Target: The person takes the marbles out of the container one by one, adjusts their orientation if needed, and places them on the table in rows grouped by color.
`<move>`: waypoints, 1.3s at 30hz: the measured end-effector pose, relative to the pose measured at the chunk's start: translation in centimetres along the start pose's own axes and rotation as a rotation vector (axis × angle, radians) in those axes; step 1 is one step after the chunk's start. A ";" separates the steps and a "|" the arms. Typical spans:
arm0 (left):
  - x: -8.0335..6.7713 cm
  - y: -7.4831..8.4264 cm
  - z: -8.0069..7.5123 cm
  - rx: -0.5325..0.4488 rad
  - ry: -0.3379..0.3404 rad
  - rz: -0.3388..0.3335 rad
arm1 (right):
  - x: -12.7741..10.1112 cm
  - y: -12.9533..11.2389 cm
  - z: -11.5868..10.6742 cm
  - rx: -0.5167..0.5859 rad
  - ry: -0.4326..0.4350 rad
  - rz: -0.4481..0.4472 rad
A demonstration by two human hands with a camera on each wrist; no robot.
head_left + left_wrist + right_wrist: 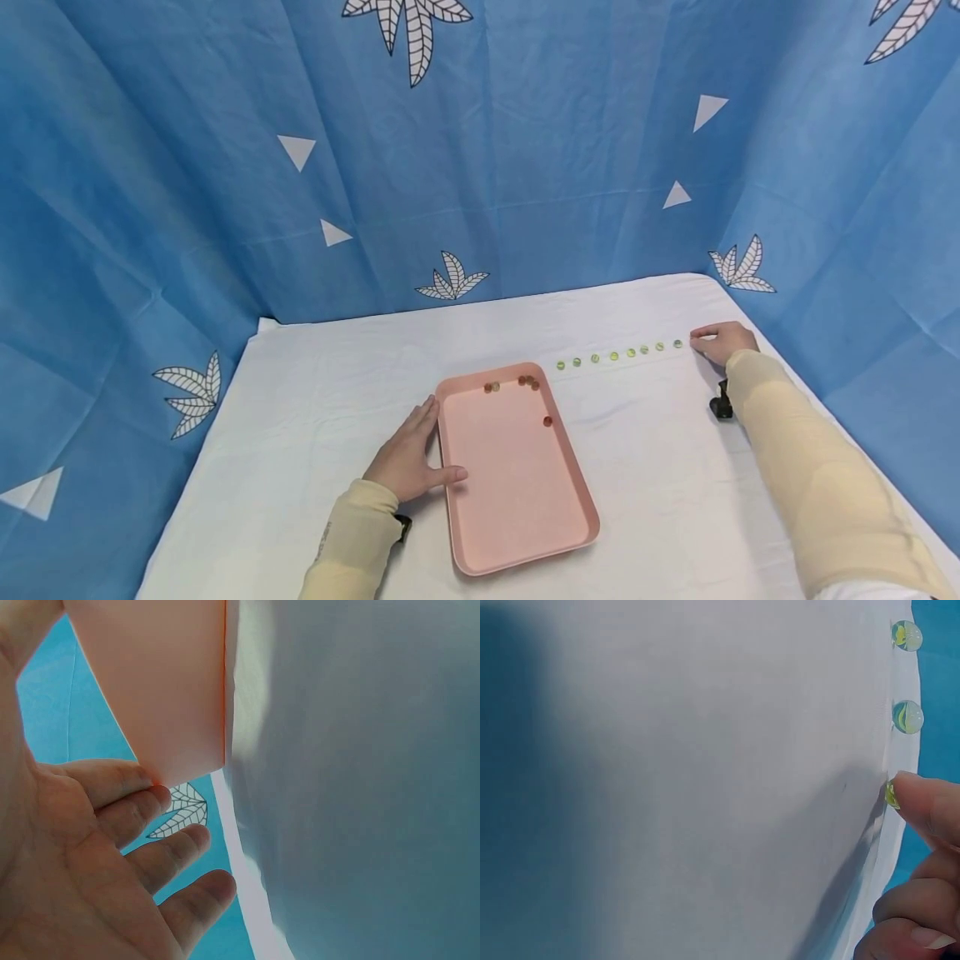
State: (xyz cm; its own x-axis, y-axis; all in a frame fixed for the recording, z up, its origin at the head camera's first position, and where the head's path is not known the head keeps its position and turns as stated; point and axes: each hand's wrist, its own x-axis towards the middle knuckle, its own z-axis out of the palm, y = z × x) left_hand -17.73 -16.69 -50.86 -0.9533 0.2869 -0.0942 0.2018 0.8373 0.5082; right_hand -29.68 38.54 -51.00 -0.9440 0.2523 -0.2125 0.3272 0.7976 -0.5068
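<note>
My left hand [405, 458] rests against the left side of a pink rectangular tray [517, 475], thumb over the rim. In the left wrist view its fingers [176, 859] are loosely extended beside the tray wall [172, 697]. My right hand [726, 342] is at the right end of a row of clear marbles [614, 356] with yellow-green swirls. Thumb and index finger pinch a yellow-green marble [891, 795] at the cloth surface, partly hidden by the fingertips. Two more marbles, one of them the nearest marble [908, 717], show beyond it in the right wrist view.
Several brownish marbles [529, 381] lie along the tray's far edge, with a reddish-brown marble [547, 422] by its right wall. White cloth [315, 467] covers the table. A blue patterned curtain [525, 167] surrounds its back and sides.
</note>
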 end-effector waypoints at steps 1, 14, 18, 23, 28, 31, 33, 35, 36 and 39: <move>0.0 0.0 0.0 0.000 -0.001 0.001 | 0.0 0.0 -0.1 0.004 0.004 0.000; 0.0 0.2 -0.4 -0.005 0.006 0.002 | -1.3 -3.3 -2.3 0.118 0.133 -0.125; 0.0 0.0 -0.3 -0.001 0.008 0.001 | -2.3 -6.2 -1.9 0.133 0.125 -0.200; 0.1 -0.1 -0.2 0.000 0.011 0.010 | -3.6 -10.7 -0.4 0.120 0.082 -0.350; 0.1 -0.1 -0.2 -0.005 0.006 0.008 | -5.1 -14.8 1.5 0.124 0.014 -0.440; 0.0 0.0 -0.2 -0.009 0.006 0.010 | -6.0 -16.5 2.5 0.125 -0.011 -0.471; -0.1 0.2 -0.3 -0.007 0.006 0.014 | -6.5 -17.5 3.1 0.117 -0.023 -0.495; -0.1 0.2 -0.4 -0.005 0.010 0.019 | -7.1 -18.5 3.9 0.110 -0.039 -0.515; -0.2 0.2 -0.4 -0.004 0.013 0.021 | -7.4 -19.0 4.2 0.105 -0.049 -0.526; -0.2 0.1 -0.4 -0.004 0.014 0.021 | -8.4 -20.7 5.5 0.073 -0.079 -0.565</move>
State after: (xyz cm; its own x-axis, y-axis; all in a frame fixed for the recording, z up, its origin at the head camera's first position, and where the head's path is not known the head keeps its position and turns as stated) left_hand -17.55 -16.80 -50.46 -0.9520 0.2975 -0.0718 0.2206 0.8296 0.5130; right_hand -28.31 16.91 -43.31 -0.9682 -0.2456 0.0476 -0.2221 0.7562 -0.6155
